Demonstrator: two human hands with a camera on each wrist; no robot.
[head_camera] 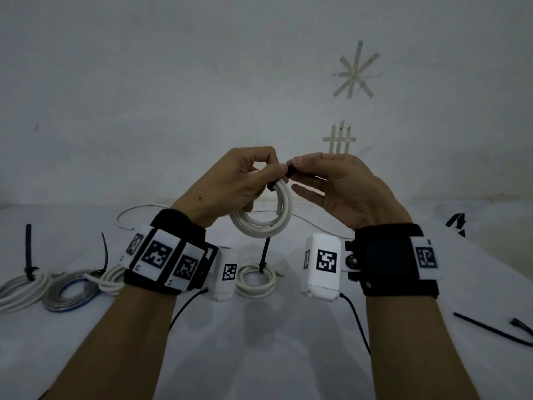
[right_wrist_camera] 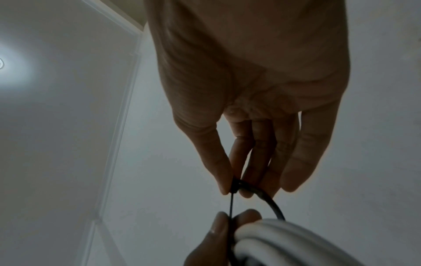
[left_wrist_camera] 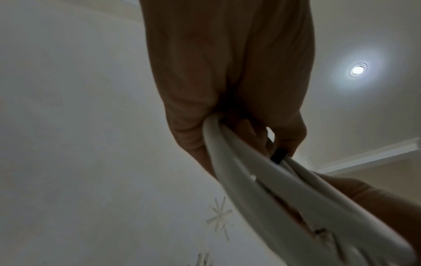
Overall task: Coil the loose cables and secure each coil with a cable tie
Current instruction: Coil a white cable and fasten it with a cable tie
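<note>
I hold a white cable coil (head_camera: 264, 216) up in the air above the table. My left hand (head_camera: 245, 180) grips the coil's top, fingers curled round the strands; the coil (left_wrist_camera: 262, 178) runs out of that fist in the left wrist view. A black cable tie (head_camera: 290, 172) loops over the coil's top. My right hand (head_camera: 300, 166) pinches the tie's head (right_wrist_camera: 235, 186) between thumb and forefinger, the other fingers straight. In the right wrist view the tie's strap (right_wrist_camera: 274, 207) arcs down to the white coil (right_wrist_camera: 280, 239), and its thin tail passes between the left hand's fingertips (right_wrist_camera: 219, 225).
On the white table (head_camera: 259, 342) lie tied coils: a white one (head_camera: 255, 280) in the middle, a white one (head_camera: 21, 290) and a grey-blue one (head_camera: 70, 294) at the left. A loose white cable (head_camera: 138, 210) trails behind. Spare black ties (head_camera: 490, 327) lie at the right.
</note>
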